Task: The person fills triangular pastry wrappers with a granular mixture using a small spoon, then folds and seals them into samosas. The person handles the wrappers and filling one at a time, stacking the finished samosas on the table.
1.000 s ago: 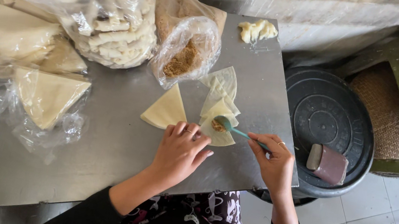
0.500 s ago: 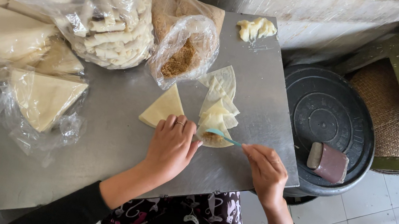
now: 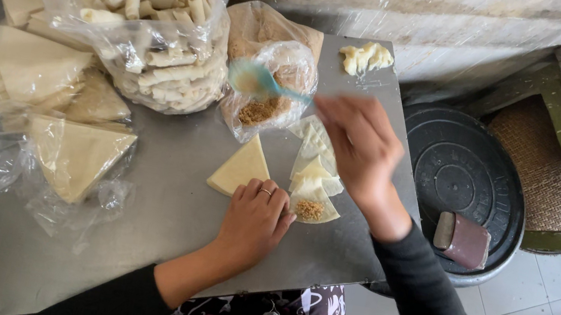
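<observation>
The right hand (image 3: 359, 144) grips a teal plastic spoon (image 3: 257, 79) over the clear bag of brown crumbly filling (image 3: 268, 95), while the left hand (image 3: 254, 218), fingers flat and holding nothing, pins the pale triangular pastry wrapper (image 3: 310, 204) steady

The right hand (image 3: 362, 148) has lifted away from the triangular pale dough wrapper (image 3: 313, 205) — it now carries the small teal plastic spoon (image 3: 255, 79) up over the clear plastic bag of brown crumbly filling (image 3: 268, 95). A mound of that filling now sits on the wrapper, uncovered. The left hand (image 3: 253, 223) has slid slightly — its fingertips now rest at the wrapper's left edge.
</observation>
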